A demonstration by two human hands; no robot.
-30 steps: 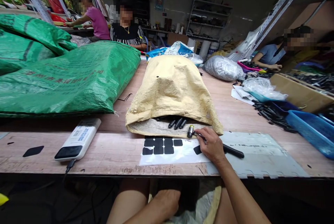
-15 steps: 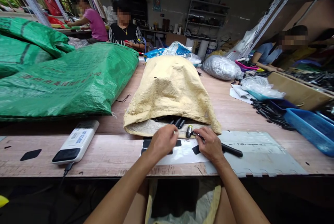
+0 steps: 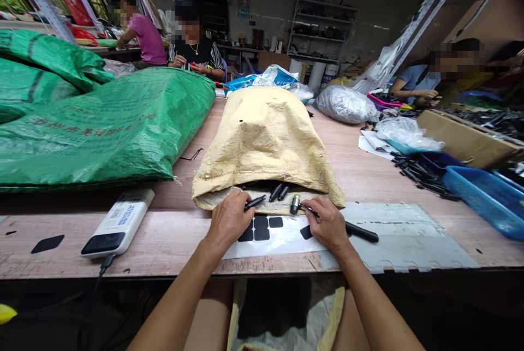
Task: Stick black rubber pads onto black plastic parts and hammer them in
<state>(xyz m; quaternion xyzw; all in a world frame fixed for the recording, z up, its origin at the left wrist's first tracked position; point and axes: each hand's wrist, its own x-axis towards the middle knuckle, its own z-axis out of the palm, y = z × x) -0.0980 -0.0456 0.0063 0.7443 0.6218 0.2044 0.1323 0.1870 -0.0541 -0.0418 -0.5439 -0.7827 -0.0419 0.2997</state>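
My left hand (image 3: 229,219) is closed around a short black rod-like piece (image 3: 256,202), its far end pointing right at the sack's mouth. In my right hand (image 3: 328,224) is a small hammer (image 3: 295,204); its silver-and-black head with a yellow end points left, and the thick black handle runs out to the right. Between the hands, several black pieces (image 3: 277,192) lie in the opening of a yellow woven sack (image 3: 272,143). Under my hands is a white sheet (image 3: 282,242) bearing black rounded squares (image 3: 262,233).
A large green sack (image 3: 102,127) fills the left, with a white power bank (image 3: 118,225) and cable before it. To the right are a grey mat (image 3: 401,236), a blue tray (image 3: 487,198) and black parts (image 3: 426,179). An open sack (image 3: 338,307) sits at my lap. Three people sit beyond.
My left hand has moved left, and a black piece now shows in its fingers. More black squares on the sheet are uncovered. My right hand still holds the hammer in nearly the same place.
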